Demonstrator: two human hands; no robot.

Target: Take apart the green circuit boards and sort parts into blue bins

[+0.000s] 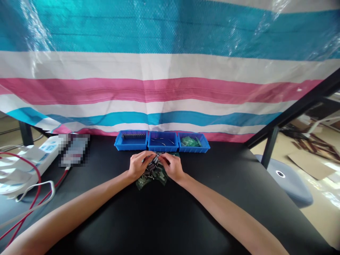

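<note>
My left hand (140, 165) and my right hand (172, 166) meet over the middle of the black table. Fingers of both are pinched together around a small shiny metal piece (158, 155), whose exact kind is too small to tell. Right below them lies a heap of small metal parts (153, 166), partly hidden by my fingers. Under and in front of the heap are green see-through bags (145, 180) with slim silvery pieces on or in them.
Behind my hands stand three blue bins: the left bin (131, 144) with a row of dark cylindrical parts, the middle bin (162, 146) with thin metal pieces, the right bin (195, 148) with green bags. A power strip (39, 156) and cables lie left; a stool (289, 180) stands right.
</note>
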